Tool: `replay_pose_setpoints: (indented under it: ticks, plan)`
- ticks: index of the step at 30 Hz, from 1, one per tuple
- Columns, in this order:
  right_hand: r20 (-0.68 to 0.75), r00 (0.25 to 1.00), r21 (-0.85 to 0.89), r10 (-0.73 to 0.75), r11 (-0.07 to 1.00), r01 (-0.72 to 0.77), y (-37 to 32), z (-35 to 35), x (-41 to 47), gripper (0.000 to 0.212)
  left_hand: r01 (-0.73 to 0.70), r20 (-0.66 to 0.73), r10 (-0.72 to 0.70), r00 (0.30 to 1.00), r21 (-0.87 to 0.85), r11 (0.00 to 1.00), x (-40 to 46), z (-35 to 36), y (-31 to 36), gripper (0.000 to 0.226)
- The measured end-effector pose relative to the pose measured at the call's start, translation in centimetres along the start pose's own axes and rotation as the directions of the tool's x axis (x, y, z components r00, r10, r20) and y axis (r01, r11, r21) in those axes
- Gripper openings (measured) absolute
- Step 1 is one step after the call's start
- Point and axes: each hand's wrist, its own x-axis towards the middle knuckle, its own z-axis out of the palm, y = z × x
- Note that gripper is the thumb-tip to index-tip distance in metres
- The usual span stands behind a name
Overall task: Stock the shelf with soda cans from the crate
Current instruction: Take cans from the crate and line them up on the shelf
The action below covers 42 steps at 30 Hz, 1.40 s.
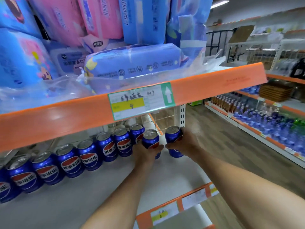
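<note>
Left grip (146, 152) wrapped round glossy blue can (151, 138), right grip (183, 142) round second can (173, 135), both on white shelf (99, 187) ending the can row (72, 160), orange upper rail (66, 119) overhanging, soft plastic packs (132, 61) above.

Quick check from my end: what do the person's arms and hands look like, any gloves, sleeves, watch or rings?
Both forearms are bare as far as the frame shows, with no sleeve in view. The left hand and right hand wear no gloves. No watch, band or ring is visible, though the picture is slightly blurred, so small items could be missed.
</note>
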Motion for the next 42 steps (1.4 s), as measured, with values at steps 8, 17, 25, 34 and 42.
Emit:
replay_pose_setpoints:
  ticks: [8, 17, 25, 34, 42]
  plan:
    - [0.051, 0.999, 0.04, -0.011, 0.999, 0.009, 0.7, 0.1, 2.6, 0.074, -0.028, -0.12, 0.035, 0.992, 0.061, 0.998, 1.3, 3.0, -0.9, 0.093]
    - [0.208, 0.975, 0.156, -0.07, 0.987, 0.038, 1.5, -1.0, 2.7, 0.069, 0.025, -0.27, -0.005, 0.963, 0.073, 0.997, 0.0, 4.1, 0.3, 0.09]
    - [0.288, 0.958, 0.116, -0.019, 0.993, -0.015, 3.4, -1.3, 4.0, 0.069, 0.083, -0.326, -0.062, 0.943, 0.05, 0.995, -0.1, 4.0, -0.8, 0.085]
    - [0.207, 0.974, 0.123, -0.09, 0.99, 0.065, 3.3, 0.4, 4.5, 0.065, 0.041, -0.392, -0.03, 0.919, 0.021, 0.999, 0.6, 5.0, -1.0, 0.067]
    - [0.164, 0.983, 0.113, -0.086, 0.991, 0.068, 3.4, 1.7, 6.4, 0.058, 0.104, -0.42, -0.118, 0.9, -0.057, 0.993, 1.5, 6.2, -0.7, 0.075]
